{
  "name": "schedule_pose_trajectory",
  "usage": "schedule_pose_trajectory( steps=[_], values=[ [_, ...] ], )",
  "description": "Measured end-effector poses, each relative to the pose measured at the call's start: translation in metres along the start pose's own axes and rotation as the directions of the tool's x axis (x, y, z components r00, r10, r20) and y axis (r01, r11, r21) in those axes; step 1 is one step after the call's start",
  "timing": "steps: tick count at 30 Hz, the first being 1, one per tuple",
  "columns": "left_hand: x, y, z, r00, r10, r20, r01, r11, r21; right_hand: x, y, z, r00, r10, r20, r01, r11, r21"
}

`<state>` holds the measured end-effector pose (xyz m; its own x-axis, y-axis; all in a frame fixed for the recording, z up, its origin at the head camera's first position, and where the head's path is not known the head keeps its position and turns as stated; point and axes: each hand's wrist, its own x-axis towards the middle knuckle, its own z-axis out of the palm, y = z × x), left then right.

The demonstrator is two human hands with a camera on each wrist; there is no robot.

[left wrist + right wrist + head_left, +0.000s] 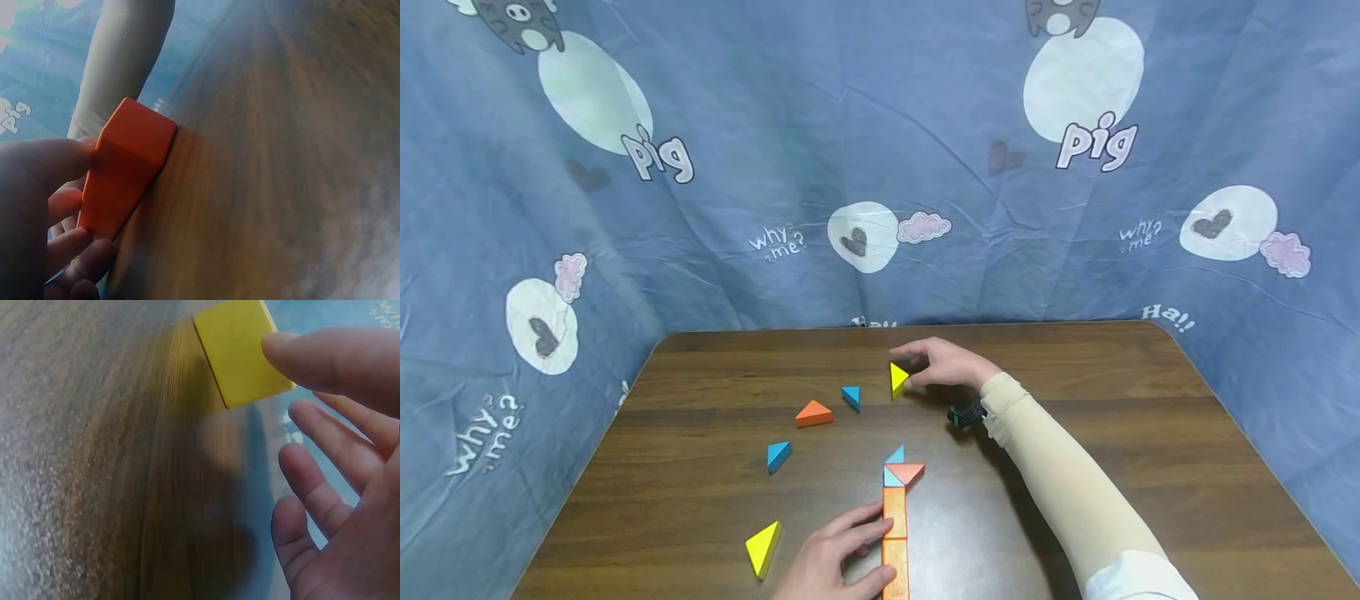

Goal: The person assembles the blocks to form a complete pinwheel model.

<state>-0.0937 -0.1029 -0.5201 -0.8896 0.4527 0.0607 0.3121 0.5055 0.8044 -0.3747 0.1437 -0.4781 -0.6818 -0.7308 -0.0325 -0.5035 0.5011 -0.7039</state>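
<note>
My left hand (842,554) rests its fingertips and thumb along the left side of two orange rectangular blocks (895,512) laid end to end. The left wrist view shows one orange block (128,156) large beside the fingers. At the far side of the table, my right hand (947,364) is at a yellow triangular block (898,380). Its thumb touches the yellow block (240,353) in the right wrist view, while the other visible fingers are spread apart from it. Beyond the orange blocks lie two light-blue triangles (892,477) and a salmon triangle (907,473).
Loose on the left of the table are a yellow triangle (763,547), a blue triangle (778,456), an orange triangle (814,414) and a smaller blue triangle (852,397). A dark wrist strap (966,414) shows below the right wrist. Blue printed cloth (775,167) hangs behind the wooden table (1112,417).
</note>
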Motion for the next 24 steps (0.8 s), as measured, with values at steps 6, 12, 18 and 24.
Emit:
schedule_pose_trajectory(
  steps=[6,12,18,24],
  values=[
    [-0.0012,-0.0009,0.0023,0.998,0.049,-0.042,-0.049,0.999,0.008,0.0044,0.0026,0.0026,0.999,-0.022,0.029,0.022,0.999,-0.027],
    [-0.0018,-0.0003,0.0034,0.997,0.049,-0.059,-0.049,0.999,0.007,0.0042,0.0054,0.0040,0.999,-0.035,0.029,0.036,0.999,-0.013],
    [-0.0011,-0.0001,0.0022,0.999,0.026,-0.034,-0.026,1.000,0.005,0.0011,0.0064,0.0025,0.999,-0.035,0.013,0.036,0.999,-0.033],
    [-0.0021,0.0000,0.0033,0.997,0.054,-0.055,-0.053,0.998,0.015,0.0016,0.0092,0.0016,0.998,-0.053,0.026,0.054,0.998,-0.037]
  ],
)
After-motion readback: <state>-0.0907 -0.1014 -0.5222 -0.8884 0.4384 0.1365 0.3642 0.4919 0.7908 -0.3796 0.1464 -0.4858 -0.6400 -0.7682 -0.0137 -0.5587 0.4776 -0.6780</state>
